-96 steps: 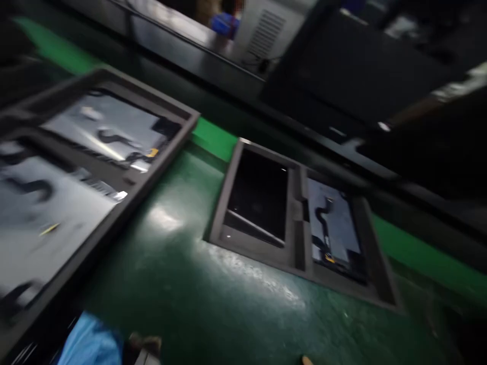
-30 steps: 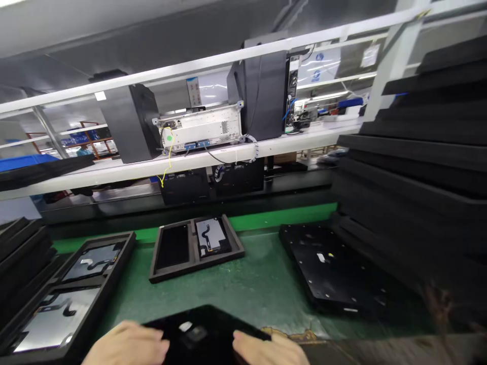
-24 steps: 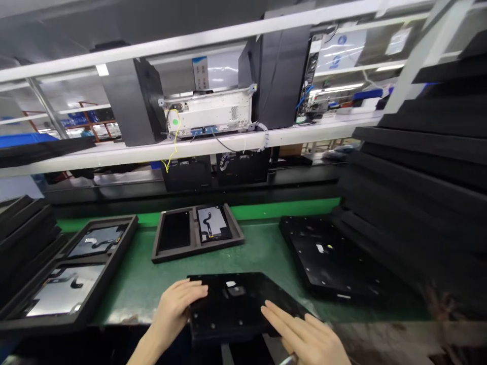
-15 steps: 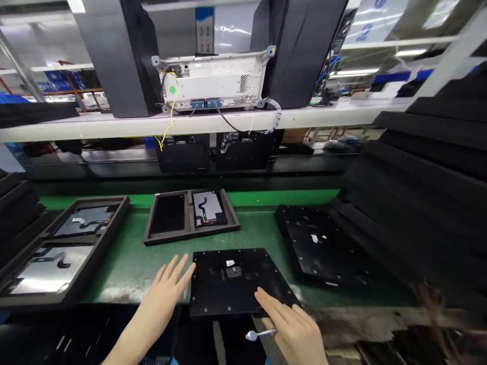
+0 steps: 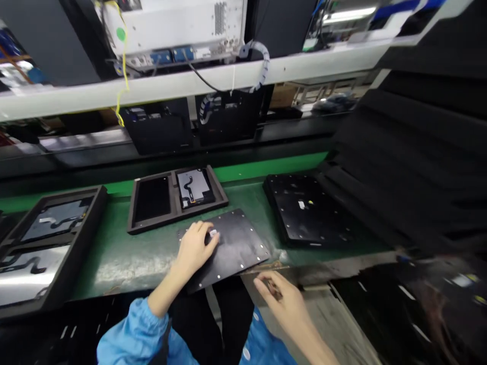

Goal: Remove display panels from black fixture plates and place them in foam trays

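A flat black panel (image 5: 236, 243) with light dots along its edges lies tilted at the front edge of the green bench. My left hand (image 5: 195, 247) rests on its left half, thumb and fingers curled around a small white patch (image 5: 213, 233) near the middle. The fingers hide that part of the panel. My right hand (image 5: 279, 294) is off the panel, just beyond its lower right corner. Its fingers are curled together, and what they hold, if anything, is hidden.
A divided foam tray (image 5: 173, 215) behind the panel holds a dark screen and a silver-backed part. Another foam tray (image 5: 76, 243) with silver-backed parts stands left. Several stacked black panels (image 5: 304, 210) lie right, beside piled black foam (image 5: 411, 137). A white shelf (image 5: 289, 67) runs above.
The panel has turned on the bench. My left hand has moved from its left edge onto its top. My right hand has left the panel, and its metal tool no longer shows. The view has tipped down.
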Motion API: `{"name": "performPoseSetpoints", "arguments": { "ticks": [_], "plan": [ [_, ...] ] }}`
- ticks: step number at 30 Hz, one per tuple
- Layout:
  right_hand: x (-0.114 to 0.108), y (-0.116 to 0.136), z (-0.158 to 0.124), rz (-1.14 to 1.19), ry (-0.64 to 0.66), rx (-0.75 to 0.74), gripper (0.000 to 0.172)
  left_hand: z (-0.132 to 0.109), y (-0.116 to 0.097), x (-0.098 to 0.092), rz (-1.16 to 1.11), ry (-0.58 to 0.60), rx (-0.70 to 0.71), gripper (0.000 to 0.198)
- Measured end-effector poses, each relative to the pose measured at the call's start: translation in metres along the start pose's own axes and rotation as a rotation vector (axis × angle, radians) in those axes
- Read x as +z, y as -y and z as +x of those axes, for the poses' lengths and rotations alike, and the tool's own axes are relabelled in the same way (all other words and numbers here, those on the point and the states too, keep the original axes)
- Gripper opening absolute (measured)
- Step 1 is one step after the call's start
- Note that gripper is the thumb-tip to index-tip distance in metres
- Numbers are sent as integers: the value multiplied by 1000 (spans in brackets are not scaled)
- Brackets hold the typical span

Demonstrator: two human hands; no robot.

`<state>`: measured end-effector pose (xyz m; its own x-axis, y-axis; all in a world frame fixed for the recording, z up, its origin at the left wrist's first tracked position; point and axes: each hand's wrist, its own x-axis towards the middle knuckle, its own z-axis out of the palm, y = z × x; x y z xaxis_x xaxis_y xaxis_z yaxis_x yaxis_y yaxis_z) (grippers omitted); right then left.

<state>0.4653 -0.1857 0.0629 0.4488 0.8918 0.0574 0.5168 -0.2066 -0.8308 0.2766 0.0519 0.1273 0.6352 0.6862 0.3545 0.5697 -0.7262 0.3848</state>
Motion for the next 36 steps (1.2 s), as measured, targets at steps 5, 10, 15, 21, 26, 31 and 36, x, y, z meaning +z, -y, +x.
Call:
{"name": "performPoseSetpoints", "arguments": {
  "ticks": [5,10,15,21,26,31,36],
  "plan": [
    [39,-27,-30,350,9,282,56,43,-17,60,253,141,10,61],
    [50,-43,-24,445,-8,324,61,51,-20,87,262,106,25,60],
    [48,-47,-16,403,-22,313,58,50,-19,84,233,116,31,60],
    [55,-54,-20,335,-85,275,53,52,-19,84,231,131,35,60],
    [69,-52,-20,287,-182,262,51,52,-19,82,248,149,43,60],
    [62,-44,-15,172,-182,188,49,53,-18,83,242,140,52,60],
    [17,-14,-1,-144,42,165,46,52,-17,77,178,158,29,66]
  ]
}}
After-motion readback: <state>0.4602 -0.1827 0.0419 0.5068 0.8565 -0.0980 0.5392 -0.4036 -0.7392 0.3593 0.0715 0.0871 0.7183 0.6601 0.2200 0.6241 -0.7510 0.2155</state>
